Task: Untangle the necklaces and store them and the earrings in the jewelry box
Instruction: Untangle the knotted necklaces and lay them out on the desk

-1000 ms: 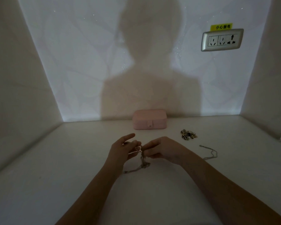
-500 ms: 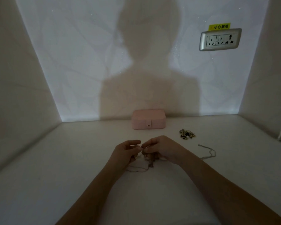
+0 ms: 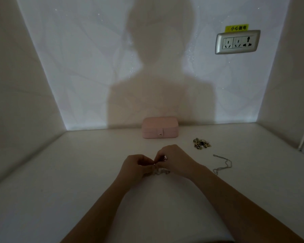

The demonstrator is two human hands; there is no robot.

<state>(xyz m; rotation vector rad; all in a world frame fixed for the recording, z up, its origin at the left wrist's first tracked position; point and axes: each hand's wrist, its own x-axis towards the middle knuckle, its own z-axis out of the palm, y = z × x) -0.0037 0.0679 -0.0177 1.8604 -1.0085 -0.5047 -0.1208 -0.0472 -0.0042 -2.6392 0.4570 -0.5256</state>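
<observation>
Both met low over the counter [image 3: 74, 172]: left hand [image 3: 135, 166] and right hand [image 3: 176, 162] curled, fingertips pinching the tangled necklaces [image 3: 161, 171] between them, likely to tease a knot apart. One chain [image 3: 224, 164] lay apart at three o'clock, earrings [image 3: 201, 143] at one o'clock, the closed jewelry box [image 3: 160, 128] at twelve. Dim light and fingers hid the knot; which strand each held, I couldn't tell.
</observation>
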